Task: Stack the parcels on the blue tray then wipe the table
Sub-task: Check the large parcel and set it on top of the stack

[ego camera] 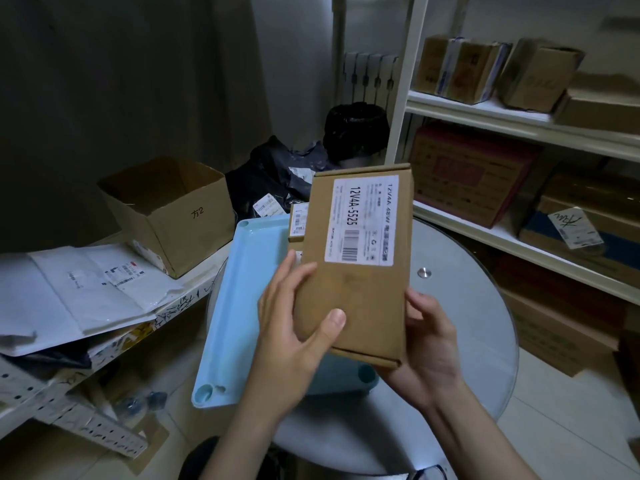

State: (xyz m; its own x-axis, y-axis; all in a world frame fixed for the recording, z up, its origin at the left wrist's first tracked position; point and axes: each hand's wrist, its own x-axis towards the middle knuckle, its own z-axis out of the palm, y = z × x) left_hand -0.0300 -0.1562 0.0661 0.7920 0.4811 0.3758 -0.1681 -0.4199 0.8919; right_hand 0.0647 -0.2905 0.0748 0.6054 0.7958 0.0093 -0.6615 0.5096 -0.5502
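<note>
I hold a flat brown cardboard parcel (356,271) with a white label reading 12V4A-5525 up in front of me, above the round glass table (460,306). My left hand (294,323) grips its lower left edge, thumb across the front. My right hand (429,337) supports its lower right corner. The light blue tray (242,306) lies on the table's left side, partly over the edge. Another small brown parcel (298,221) with a barcode label rests at the tray's far end, mostly hidden behind the held parcel.
An open cardboard box (169,209) and white mailer bags (76,292) lie on a low shelf to the left. Dark poly bags (277,178) are piled behind the tray. White shelving (519,119) with several boxes fills the right side.
</note>
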